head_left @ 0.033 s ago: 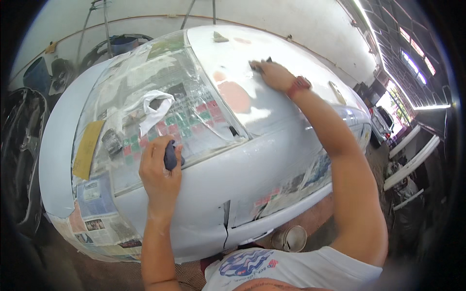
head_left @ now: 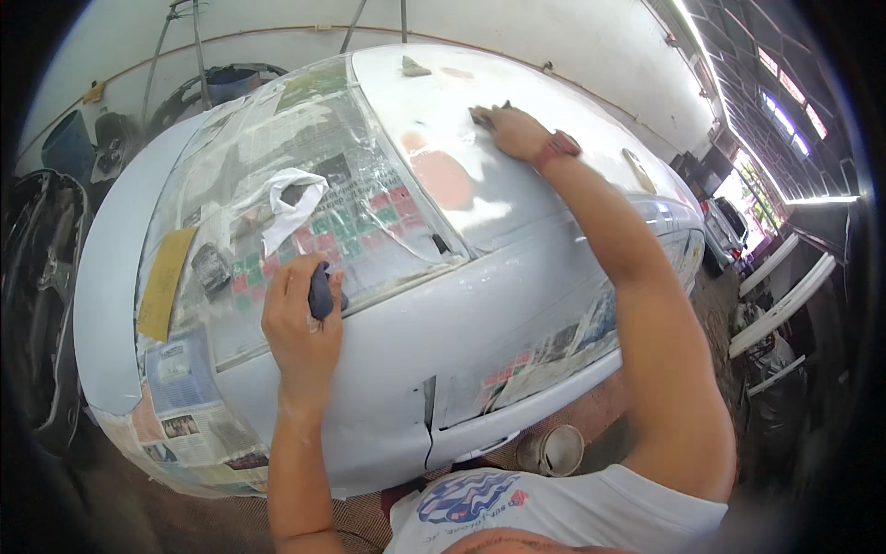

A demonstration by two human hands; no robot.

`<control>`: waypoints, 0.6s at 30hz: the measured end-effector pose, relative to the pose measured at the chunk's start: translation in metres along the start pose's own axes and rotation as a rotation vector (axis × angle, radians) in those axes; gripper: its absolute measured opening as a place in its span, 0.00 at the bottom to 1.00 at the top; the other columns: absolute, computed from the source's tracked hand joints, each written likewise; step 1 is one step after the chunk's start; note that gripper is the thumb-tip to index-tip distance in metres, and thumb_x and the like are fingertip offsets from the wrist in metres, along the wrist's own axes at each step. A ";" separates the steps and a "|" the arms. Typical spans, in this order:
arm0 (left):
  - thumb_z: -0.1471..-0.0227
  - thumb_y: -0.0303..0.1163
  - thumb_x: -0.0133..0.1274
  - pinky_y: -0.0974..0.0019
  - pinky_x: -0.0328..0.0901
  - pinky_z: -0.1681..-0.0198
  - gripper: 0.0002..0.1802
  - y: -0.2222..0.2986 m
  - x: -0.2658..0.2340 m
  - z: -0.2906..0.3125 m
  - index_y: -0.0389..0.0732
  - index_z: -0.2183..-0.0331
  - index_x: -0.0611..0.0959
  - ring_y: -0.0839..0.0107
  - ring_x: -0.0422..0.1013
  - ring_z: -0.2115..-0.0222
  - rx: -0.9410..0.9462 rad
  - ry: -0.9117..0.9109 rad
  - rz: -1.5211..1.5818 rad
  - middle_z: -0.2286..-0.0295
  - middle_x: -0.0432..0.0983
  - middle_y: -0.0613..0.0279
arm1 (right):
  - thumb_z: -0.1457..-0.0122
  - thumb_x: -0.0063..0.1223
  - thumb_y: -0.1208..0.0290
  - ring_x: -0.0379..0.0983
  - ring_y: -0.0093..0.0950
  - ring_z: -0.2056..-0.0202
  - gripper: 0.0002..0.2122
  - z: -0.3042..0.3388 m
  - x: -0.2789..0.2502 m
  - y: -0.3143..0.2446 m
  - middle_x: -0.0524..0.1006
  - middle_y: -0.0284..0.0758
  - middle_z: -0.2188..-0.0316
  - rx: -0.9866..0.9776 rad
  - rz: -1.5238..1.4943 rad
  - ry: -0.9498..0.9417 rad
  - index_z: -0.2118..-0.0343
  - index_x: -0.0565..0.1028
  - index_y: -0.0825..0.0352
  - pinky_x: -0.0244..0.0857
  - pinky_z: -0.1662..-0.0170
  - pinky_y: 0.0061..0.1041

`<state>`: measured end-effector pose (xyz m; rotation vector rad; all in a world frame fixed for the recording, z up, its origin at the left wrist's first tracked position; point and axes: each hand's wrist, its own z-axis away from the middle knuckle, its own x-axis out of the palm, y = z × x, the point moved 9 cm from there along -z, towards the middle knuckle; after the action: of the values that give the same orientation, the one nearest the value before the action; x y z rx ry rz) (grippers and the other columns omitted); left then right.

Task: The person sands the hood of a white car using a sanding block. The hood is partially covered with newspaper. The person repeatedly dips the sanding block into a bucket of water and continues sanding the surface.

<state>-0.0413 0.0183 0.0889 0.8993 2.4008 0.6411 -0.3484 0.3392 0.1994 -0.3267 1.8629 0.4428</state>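
My right hand (head_left: 519, 134) lies on the white car roof (head_left: 563, 106), fingers bent over a dark grey sanding sheet (head_left: 479, 117) that is mostly hidden under them. Pink filler patches (head_left: 443, 180) show on the roof beside it. Nearer to me, my left hand (head_left: 300, 305) grips a dark blue-grey wad (head_left: 320, 291), perhaps cloth or sponge, at the edge of the window. That window is masked with newspaper (head_left: 346, 198) under clear film. On it rest a crumpled white cloth (head_left: 293, 208), a grey block (head_left: 212, 268) and a yellow sheet (head_left: 166, 284).
A small greenish piece (head_left: 414, 67) sits on the far roof, and a pale oblong object (head_left: 639, 172) lies at its right end. Below the car side stands a round can (head_left: 561, 451). White bumper-like parts (head_left: 783, 307) and another car (head_left: 726, 233) are at the right.
My right hand has shifted slightly left and away from me across the roof, with the sheet under its fingers. The left hand keeps its hold on the wad, nearly still.
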 end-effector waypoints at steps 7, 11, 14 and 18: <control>0.42 0.25 0.66 0.54 0.72 0.57 0.13 -0.003 -0.004 -0.003 0.38 0.55 0.84 0.49 0.79 0.61 0.008 0.047 -0.027 0.61 0.81 0.51 | 0.36 0.45 0.75 0.81 0.49 0.50 0.23 0.013 -0.009 -0.037 0.84 0.51 0.52 -0.117 0.013 0.044 0.39 0.78 0.58 0.72 0.42 0.47; 0.43 0.24 0.66 0.54 0.72 0.57 0.13 0.004 0.007 -0.007 0.38 0.55 0.84 0.48 0.79 0.62 0.025 0.036 0.021 0.61 0.81 0.51 | 0.36 0.47 0.74 0.82 0.48 0.50 0.23 -0.013 0.004 0.011 0.84 0.48 0.50 0.074 0.123 -0.042 0.38 0.78 0.58 0.72 0.43 0.46; 0.43 0.24 0.66 0.54 0.72 0.56 0.13 -0.007 -0.003 -0.002 0.37 0.55 0.84 0.49 0.79 0.62 0.010 0.049 -0.014 0.61 0.81 0.51 | 0.30 0.41 0.74 0.77 0.46 0.41 0.23 0.024 -0.005 -0.054 0.79 0.47 0.40 -0.080 -0.115 -0.094 0.33 0.73 0.63 0.66 0.33 0.39; 0.41 0.26 0.65 0.54 0.71 0.54 0.13 -0.003 -0.005 -0.003 0.36 0.55 0.84 0.49 0.78 0.60 -0.010 0.043 -0.025 0.61 0.81 0.50 | 0.33 0.39 0.84 0.68 0.45 0.31 0.26 0.104 -0.026 -0.078 0.72 0.44 0.32 -0.336 -0.254 -0.068 0.34 0.73 0.63 0.61 0.27 0.37</control>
<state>-0.0410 0.0121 0.0910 0.8580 2.4412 0.6685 -0.2189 0.3174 0.1823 -0.7561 1.6511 0.5836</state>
